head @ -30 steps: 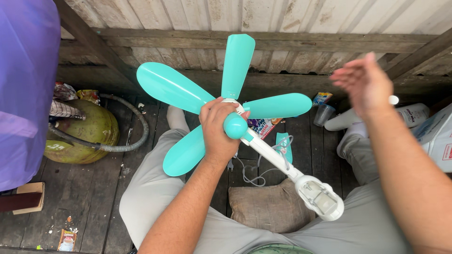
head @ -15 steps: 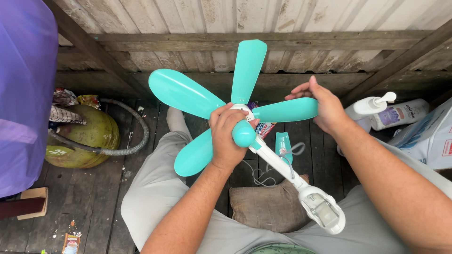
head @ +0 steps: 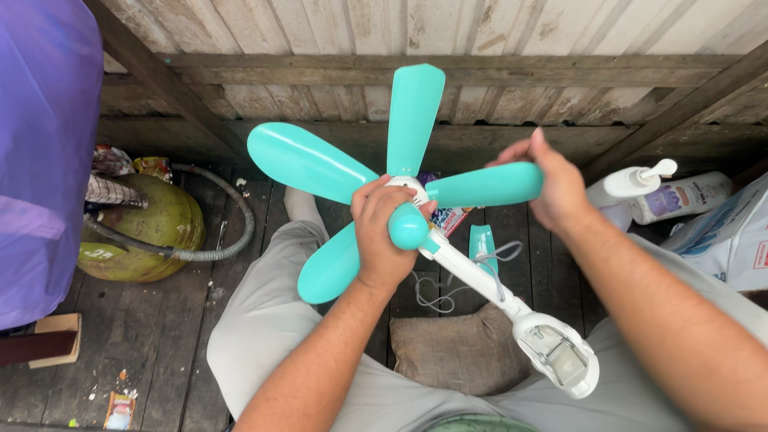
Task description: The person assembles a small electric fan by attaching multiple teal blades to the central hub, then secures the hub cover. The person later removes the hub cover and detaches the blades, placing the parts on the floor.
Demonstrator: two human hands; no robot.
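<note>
Frame centre: the left hand [head: 384, 236] clamped the fan [head: 412, 224] at its stiff hub; the right hand [head: 556, 188] pinched a light, seemingly fragile blade [head: 484, 184].

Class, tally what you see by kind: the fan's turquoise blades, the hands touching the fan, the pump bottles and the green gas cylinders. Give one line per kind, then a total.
Turquoise fan blades: 4
Hands on the fan, left hand and right hand: 2
Pump bottles: 1
Green gas cylinders: 1
Total: 8
</note>
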